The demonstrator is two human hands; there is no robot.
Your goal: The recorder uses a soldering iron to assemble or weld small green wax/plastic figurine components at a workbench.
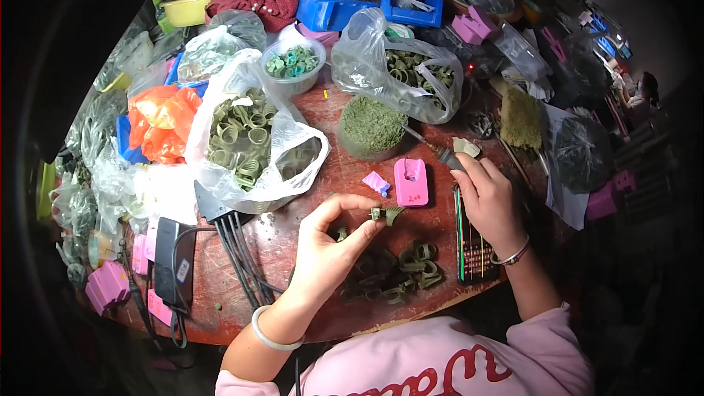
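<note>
My left hand pinches a small dark green ring, apparently wax, between thumb and forefinger. In my right hand is a pen-like tool with a dark handle and a thin metal tip, resembling a soldering iron. Its tip reaches the right edge of a round mound of green crumbs. Between the hands lie a pink block with a hollow and a small lilac piece. Several loose green rings are heaped on the table just right of my left wrist.
An open plastic bag of green rings stands left, another bag behind. A tub of green bits sits between them. Beside my right forearm lies a phone. Cables and a black power box occupy the left of the red table.
</note>
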